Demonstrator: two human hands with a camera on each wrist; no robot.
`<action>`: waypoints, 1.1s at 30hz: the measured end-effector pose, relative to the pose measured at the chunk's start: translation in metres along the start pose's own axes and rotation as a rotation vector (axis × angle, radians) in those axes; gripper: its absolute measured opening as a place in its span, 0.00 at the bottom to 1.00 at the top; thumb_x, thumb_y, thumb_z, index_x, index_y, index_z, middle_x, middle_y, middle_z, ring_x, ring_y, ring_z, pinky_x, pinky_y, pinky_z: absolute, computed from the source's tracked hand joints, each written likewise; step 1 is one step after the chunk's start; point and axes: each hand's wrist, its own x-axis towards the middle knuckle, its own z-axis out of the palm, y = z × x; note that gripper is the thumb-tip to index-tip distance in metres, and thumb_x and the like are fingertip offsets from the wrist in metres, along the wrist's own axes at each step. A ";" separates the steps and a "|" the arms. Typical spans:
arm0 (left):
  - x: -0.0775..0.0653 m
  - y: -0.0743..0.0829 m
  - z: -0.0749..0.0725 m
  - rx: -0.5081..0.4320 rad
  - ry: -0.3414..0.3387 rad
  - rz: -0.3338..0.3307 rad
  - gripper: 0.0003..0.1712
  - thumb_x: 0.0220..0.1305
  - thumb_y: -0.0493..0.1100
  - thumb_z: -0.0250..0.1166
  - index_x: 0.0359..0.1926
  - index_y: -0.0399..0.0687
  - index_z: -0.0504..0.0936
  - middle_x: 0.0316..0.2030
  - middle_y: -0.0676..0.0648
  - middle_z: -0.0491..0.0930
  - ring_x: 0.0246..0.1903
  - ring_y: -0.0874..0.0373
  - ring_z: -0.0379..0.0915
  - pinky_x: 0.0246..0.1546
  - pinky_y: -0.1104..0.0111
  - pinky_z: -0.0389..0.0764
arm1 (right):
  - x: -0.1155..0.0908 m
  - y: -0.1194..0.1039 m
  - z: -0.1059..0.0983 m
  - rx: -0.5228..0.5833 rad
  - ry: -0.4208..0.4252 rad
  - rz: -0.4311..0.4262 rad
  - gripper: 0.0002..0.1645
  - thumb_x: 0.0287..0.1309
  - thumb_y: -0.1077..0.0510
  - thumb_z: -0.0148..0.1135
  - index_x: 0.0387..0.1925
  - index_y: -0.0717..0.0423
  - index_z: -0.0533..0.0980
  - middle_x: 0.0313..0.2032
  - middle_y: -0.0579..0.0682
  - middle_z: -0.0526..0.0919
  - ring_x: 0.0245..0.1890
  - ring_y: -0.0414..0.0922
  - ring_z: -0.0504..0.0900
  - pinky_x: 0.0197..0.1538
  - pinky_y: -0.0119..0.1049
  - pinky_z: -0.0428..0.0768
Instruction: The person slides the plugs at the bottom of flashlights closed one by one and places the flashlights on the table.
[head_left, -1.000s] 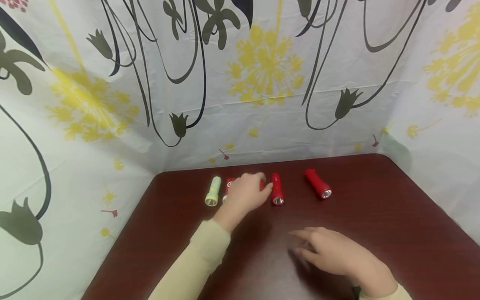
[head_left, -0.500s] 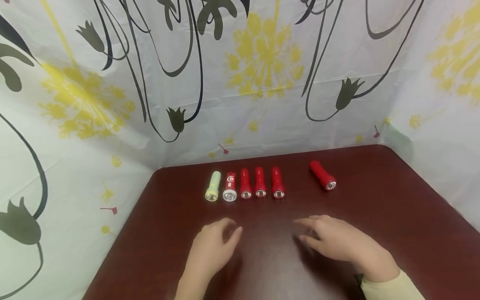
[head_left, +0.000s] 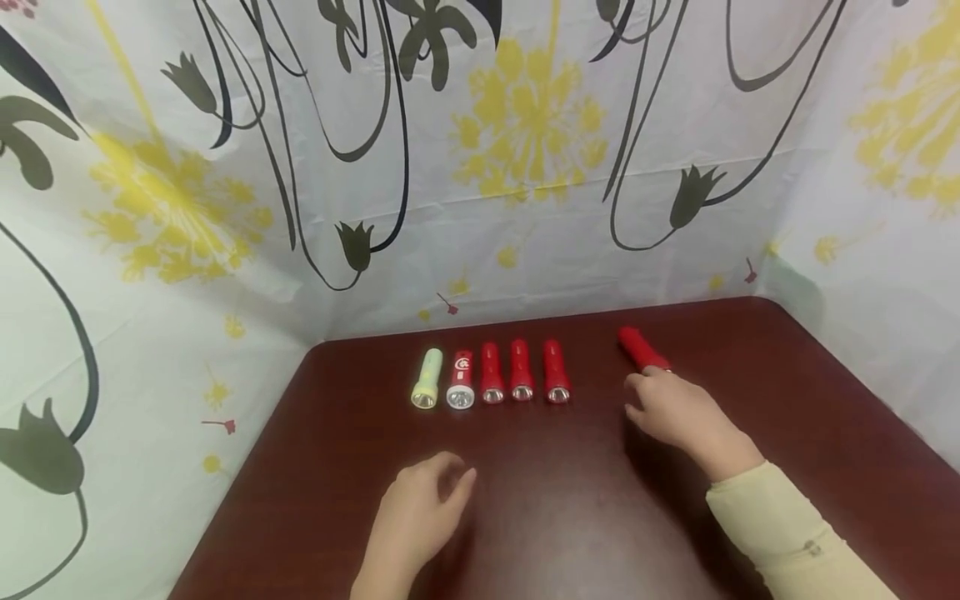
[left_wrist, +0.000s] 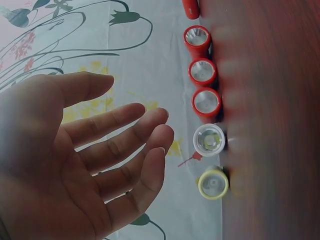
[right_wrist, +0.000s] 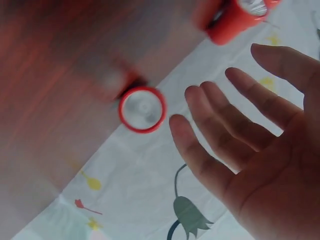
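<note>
Side by side at the back of the table stretch a pale green flashlight (head_left: 427,379), a red flashlight with a white head (head_left: 461,379) and three plain red flashlights (head_left: 521,369), lenses toward me. Farther right, another red flashlight (head_left: 640,347) lies at a slant. My right hand (head_left: 678,412) is just in front of it and hides part of its head; in the right wrist view its lens (right_wrist: 142,110) is apart from my loosely bent fingers. My left hand (head_left: 416,512) hovers nearer the front, relaxed and holding nothing, its palm (left_wrist: 55,165) showing in the left wrist view.
The dark reddish-brown table (head_left: 555,492) has rounded back corners. A white cloth (head_left: 420,192) with printed yellow and grey-green flowers hangs behind it and along both sides.
My left hand has drawn back from the row of flashlights toward the front left. Over the last half second my right hand has moved forward and right to the slanted red flashlight.
</note>
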 end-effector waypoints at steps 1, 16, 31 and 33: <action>0.001 0.001 0.001 -0.002 -0.006 0.001 0.13 0.71 0.57 0.69 0.47 0.57 0.88 0.36 0.58 0.88 0.38 0.60 0.85 0.39 0.59 0.84 | 0.001 0.004 -0.001 -0.002 -0.006 0.016 0.10 0.60 0.58 0.71 0.40 0.58 0.81 0.36 0.55 0.81 0.36 0.52 0.84 0.39 0.53 0.84; 0.121 0.083 0.055 0.080 -0.189 0.284 0.16 0.72 0.55 0.67 0.53 0.54 0.87 0.40 0.54 0.90 0.38 0.60 0.86 0.44 0.62 0.88 | -0.018 0.015 0.000 0.020 -0.091 0.094 0.14 0.61 0.54 0.72 0.43 0.58 0.82 0.37 0.55 0.83 0.37 0.52 0.85 0.44 0.55 0.85; 0.240 0.180 0.166 -0.125 -0.309 -0.133 0.29 0.71 0.59 0.68 0.62 0.46 0.75 0.38 0.43 0.84 0.25 0.49 0.88 0.24 0.65 0.84 | -0.048 -0.010 0.002 0.054 -0.164 0.156 0.29 0.63 0.50 0.72 0.58 0.65 0.82 0.53 0.61 0.88 0.56 0.61 0.86 0.55 0.61 0.85; 0.249 0.188 0.178 -0.155 -0.305 -0.192 0.35 0.69 0.59 0.70 0.68 0.48 0.70 0.45 0.43 0.83 0.23 0.49 0.88 0.23 0.65 0.86 | -0.052 -0.012 0.001 0.064 -0.165 0.164 0.28 0.63 0.50 0.72 0.58 0.64 0.82 0.53 0.60 0.88 0.56 0.60 0.86 0.54 0.61 0.85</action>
